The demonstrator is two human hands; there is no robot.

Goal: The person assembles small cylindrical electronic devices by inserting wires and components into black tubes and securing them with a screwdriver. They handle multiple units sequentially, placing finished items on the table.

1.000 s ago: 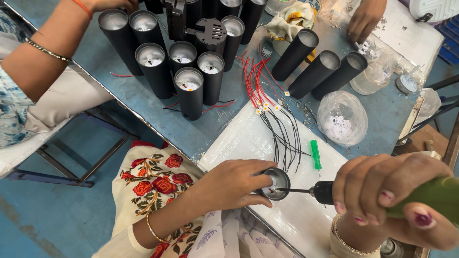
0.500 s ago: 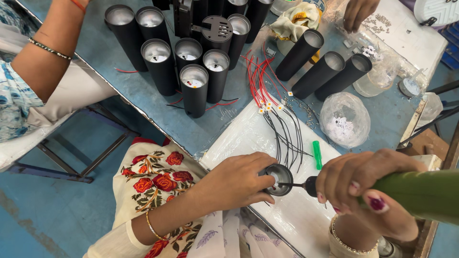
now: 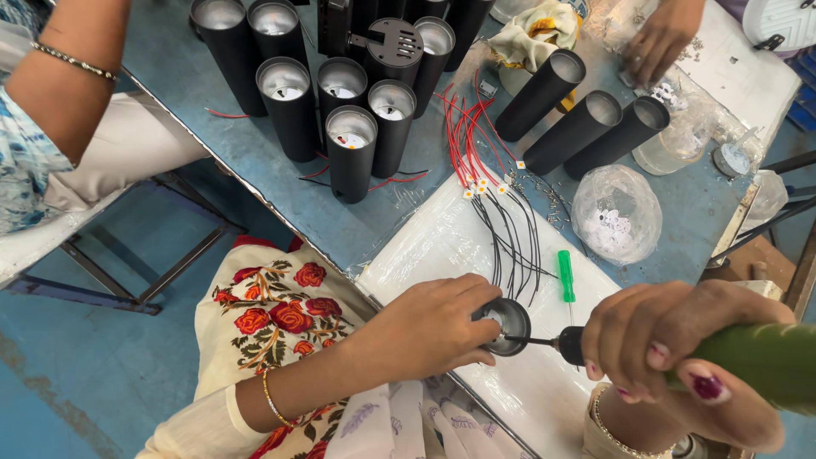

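Observation:
My left hand point(image 3: 438, 327) grips a small round black lamp housing point(image 3: 507, 324) and holds it against a white plastic-covered board point(image 3: 442, 242). My right hand point(image 3: 671, 336) is closed on a green-handled powered screwdriver point(image 3: 765, 361). Its thin bit point(image 3: 531, 342) reaches into the open housing. A bundle of red and black wires point(image 3: 493, 183) with white connectors lies on the board just beyond my hands.
Several upright black tubes point(image 3: 353, 153) stand on the blue-grey table point(image 3: 195, 68); three more black tubes point(image 3: 586, 127) lie on their sides. A small green screwdriver point(image 3: 565, 276) and a clear bag of small parts point(image 3: 616, 212) sit nearby. Another person's arm point(image 3: 59, 76) and a hand point(image 3: 659, 42) are at the table.
My hands and the housing hold steady with the bit inside. The view has shifted slightly, so the table's things appear a little lower and to the right.

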